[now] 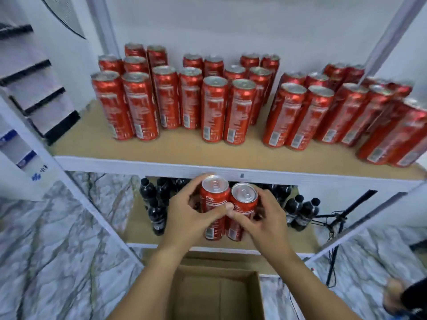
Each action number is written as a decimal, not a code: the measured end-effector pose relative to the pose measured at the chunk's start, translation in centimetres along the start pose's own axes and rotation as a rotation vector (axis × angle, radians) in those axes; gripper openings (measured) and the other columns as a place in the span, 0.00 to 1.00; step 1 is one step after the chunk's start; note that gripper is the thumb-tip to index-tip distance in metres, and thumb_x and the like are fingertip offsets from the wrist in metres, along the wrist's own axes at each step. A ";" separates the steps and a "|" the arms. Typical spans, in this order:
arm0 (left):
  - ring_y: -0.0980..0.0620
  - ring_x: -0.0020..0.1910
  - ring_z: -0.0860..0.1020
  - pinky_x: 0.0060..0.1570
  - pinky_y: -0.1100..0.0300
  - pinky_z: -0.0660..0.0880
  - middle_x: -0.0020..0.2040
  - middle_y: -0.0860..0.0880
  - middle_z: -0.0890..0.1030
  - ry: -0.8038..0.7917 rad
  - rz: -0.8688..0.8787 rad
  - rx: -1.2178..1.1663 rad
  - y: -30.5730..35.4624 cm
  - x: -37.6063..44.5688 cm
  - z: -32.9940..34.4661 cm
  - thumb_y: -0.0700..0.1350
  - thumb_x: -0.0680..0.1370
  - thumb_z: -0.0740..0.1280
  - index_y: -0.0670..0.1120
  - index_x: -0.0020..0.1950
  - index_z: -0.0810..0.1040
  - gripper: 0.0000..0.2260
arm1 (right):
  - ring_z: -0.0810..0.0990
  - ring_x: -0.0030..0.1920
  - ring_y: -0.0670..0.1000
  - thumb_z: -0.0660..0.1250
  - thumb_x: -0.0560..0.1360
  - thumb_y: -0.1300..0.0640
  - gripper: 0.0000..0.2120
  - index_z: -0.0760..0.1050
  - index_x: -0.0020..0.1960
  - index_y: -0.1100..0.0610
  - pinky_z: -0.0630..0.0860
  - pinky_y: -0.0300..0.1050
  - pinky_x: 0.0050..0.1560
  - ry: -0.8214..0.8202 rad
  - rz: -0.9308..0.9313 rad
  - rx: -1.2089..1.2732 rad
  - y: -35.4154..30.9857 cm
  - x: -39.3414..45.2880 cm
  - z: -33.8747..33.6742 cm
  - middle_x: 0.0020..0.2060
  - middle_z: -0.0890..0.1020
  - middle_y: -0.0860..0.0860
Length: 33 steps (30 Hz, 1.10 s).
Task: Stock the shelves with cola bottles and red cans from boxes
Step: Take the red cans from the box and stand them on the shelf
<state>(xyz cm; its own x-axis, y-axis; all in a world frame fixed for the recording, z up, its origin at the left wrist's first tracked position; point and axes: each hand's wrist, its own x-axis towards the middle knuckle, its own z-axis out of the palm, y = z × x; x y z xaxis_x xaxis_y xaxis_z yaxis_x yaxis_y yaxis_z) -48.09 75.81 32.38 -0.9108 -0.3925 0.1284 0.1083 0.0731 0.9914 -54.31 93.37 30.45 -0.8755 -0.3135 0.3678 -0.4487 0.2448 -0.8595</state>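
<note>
Two red cans are held side by side, upright, just below the front edge of the upper shelf (pixel 161 148). My left hand (pixel 191 215) grips the left can (pixel 215 199). My right hand (pixel 263 218) grips the right can (pixel 245 202). My two thumbs meet in front of the cans. Several red cans (pixel 215 109) stand in paired rows on the upper shelf. Dark cola bottles (pixel 157 204) stand on the lower shelf (pixel 136 229), partly hidden behind my hands. An open cardboard box (pixel 217 294) sits on the floor under my forearms, and no cans show inside it.
White shelf uprights (pixel 76 188) frame the unit on both sides. A black tripod with cables (pixel 335 222) stands at the lower right. The floor (pixel 46 250) is marbled tile. A blurred part of another person (pixel 404 296) shows at the right edge.
</note>
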 end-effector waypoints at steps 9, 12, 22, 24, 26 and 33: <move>0.61 0.60 0.81 0.54 0.67 0.78 0.59 0.63 0.84 0.060 0.235 0.010 10.6 4.9 0.2 0.45 0.67 0.83 0.55 0.65 0.80 0.28 | 0.80 0.58 0.42 0.76 0.70 0.41 0.29 0.76 0.66 0.50 0.80 0.42 0.55 0.137 -0.138 -0.030 -7.7 7.3 -4.3 0.57 0.81 0.42; 0.60 0.60 0.82 0.55 0.66 0.78 0.58 0.61 0.84 0.063 0.269 -0.019 11.7 6.2 0.2 0.43 0.68 0.82 0.54 0.65 0.80 0.27 | 0.80 0.60 0.43 0.77 0.71 0.45 0.28 0.75 0.67 0.52 0.80 0.45 0.59 0.146 -0.155 0.011 -8.8 9.2 -4.8 0.59 0.82 0.44; 0.61 0.66 0.78 0.67 0.53 0.77 0.64 0.58 0.83 -0.033 0.253 0.048 11.0 10.2 2.8 0.49 0.66 0.84 0.52 0.72 0.77 0.36 | 0.81 0.61 0.43 0.78 0.70 0.43 0.29 0.76 0.68 0.49 0.79 0.53 0.63 0.139 -0.116 0.045 -7.6 12.4 -6.3 0.59 0.83 0.41; 0.62 0.68 0.77 0.68 0.55 0.76 0.66 0.58 0.82 -0.063 0.246 0.035 10.8 10.8 3.3 0.48 0.66 0.84 0.52 0.73 0.76 0.37 | 0.81 0.61 0.42 0.76 0.71 0.43 0.29 0.75 0.69 0.50 0.79 0.52 0.63 0.122 -0.107 0.050 -7.4 12.6 -6.6 0.59 0.83 0.42; 0.63 0.68 0.76 0.69 0.56 0.75 0.67 0.59 0.81 -0.084 0.233 0.014 10.6 11.2 3.7 0.47 0.67 0.83 0.52 0.74 0.76 0.37 | 0.80 0.61 0.41 0.75 0.72 0.44 0.29 0.75 0.70 0.50 0.79 0.50 0.64 0.102 -0.103 0.048 -7.3 12.9 -6.7 0.60 0.83 0.42; 0.61 0.65 0.78 0.61 0.64 0.78 0.65 0.58 0.81 -0.050 0.233 0.029 9.1 11.0 3.1 0.45 0.67 0.83 0.54 0.72 0.76 0.35 | 0.78 0.64 0.39 0.77 0.73 0.48 0.32 0.70 0.74 0.46 0.78 0.42 0.62 0.053 -0.061 0.106 -7.0 12.2 -6.8 0.64 0.80 0.39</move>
<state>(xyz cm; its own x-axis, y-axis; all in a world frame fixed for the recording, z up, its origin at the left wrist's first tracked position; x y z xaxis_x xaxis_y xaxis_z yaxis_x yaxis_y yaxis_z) -58.34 75.04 42.69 -0.8813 -0.3160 0.3514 0.3068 0.1831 0.9340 -63.09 94.11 43.39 -0.8568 -0.2752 0.4362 -0.4822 0.1273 -0.8668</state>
